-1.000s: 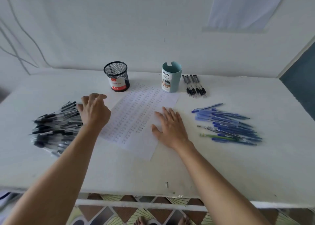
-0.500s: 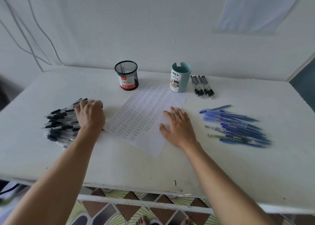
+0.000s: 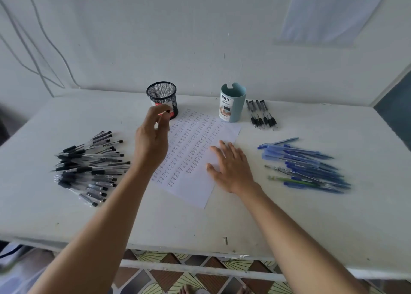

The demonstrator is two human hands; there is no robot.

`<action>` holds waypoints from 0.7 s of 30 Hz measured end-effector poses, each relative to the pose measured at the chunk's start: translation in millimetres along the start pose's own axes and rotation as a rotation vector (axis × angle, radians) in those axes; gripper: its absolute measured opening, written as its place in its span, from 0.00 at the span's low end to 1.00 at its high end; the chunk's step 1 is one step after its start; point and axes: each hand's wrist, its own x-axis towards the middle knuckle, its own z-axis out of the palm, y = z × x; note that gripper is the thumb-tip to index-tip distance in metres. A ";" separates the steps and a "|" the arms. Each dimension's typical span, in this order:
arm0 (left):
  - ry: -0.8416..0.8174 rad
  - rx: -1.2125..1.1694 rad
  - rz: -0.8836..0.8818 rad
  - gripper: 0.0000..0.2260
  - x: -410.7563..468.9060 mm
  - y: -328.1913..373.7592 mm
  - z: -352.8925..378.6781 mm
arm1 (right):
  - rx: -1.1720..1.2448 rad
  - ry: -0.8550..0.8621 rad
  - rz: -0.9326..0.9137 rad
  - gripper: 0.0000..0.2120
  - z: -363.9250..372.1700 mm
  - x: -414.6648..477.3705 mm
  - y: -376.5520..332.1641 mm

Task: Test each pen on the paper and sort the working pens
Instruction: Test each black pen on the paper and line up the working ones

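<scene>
My left hand (image 3: 151,144) is lifted over the left side of the paper (image 3: 195,142), just in front of the black mesh cup (image 3: 162,93). Its fingers pinch a clear pen with a black tip (image 3: 160,120), which is blurred. My right hand (image 3: 231,167) lies flat with straight fingers on the paper's right part. The sheet is filled with rows of small written test marks. A big heap of black pens (image 3: 89,167) lies to the left of the paper, and a heap of blue pens (image 3: 304,167) to the right.
A teal desk-organizer cup (image 3: 233,102) stands behind the paper, with a few black pens (image 3: 262,115) lined up beside it on the right. The white table (image 3: 200,227) meets a wall at the back; its front edge is near me.
My left hand has risen off the heap of black pens and moved right and forward toward the mesh cup, now with a pen in its fingers. My right hand stayed on the paper.
</scene>
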 end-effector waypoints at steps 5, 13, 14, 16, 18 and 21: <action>-0.125 -0.516 -0.308 0.21 -1.8 18.6 8.1 | -0.057 -0.077 -0.024 0.30 -5.5 -2.1 5.6; -0.063 -0.898 -0.652 0.18 -6.2 18.6 15.4 | -0.048 -0.016 -0.045 0.35 -0.8 -3.9 6.2; -0.051 -0.868 -0.635 0.15 -7.2 15.2 17.9 | -0.048 -0.009 -0.048 0.36 -0.4 -3.8 6.3; -0.025 -0.825 -0.599 0.10 -11.1 6.4 23.8 | -0.051 -0.005 -0.048 0.34 0.5 -3.5 6.7; 0.000 -0.868 -0.627 0.12 -15.0 -2.4 28.0 | -0.050 -0.012 -0.045 0.31 1.4 -3.1 7.3; -0.068 -0.976 -0.654 0.14 -21.2 -14.8 28.6 | -0.069 -0.014 -0.042 0.31 0.9 -3.5 7.3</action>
